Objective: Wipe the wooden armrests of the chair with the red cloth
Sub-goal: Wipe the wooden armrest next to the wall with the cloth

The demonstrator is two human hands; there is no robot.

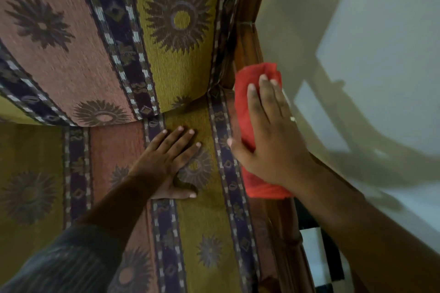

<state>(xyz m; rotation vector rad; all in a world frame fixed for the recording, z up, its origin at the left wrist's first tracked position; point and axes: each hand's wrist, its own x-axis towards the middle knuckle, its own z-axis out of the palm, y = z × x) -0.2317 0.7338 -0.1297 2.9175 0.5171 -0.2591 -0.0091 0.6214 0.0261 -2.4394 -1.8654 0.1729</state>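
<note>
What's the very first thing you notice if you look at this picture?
The bright red cloth jumps out, pressed under the right hand on the wooden armrest at the chair's right side. Next come the big sunflower patterns on the seat cushion, where the left hand lies flat with fingers spread.
</note>
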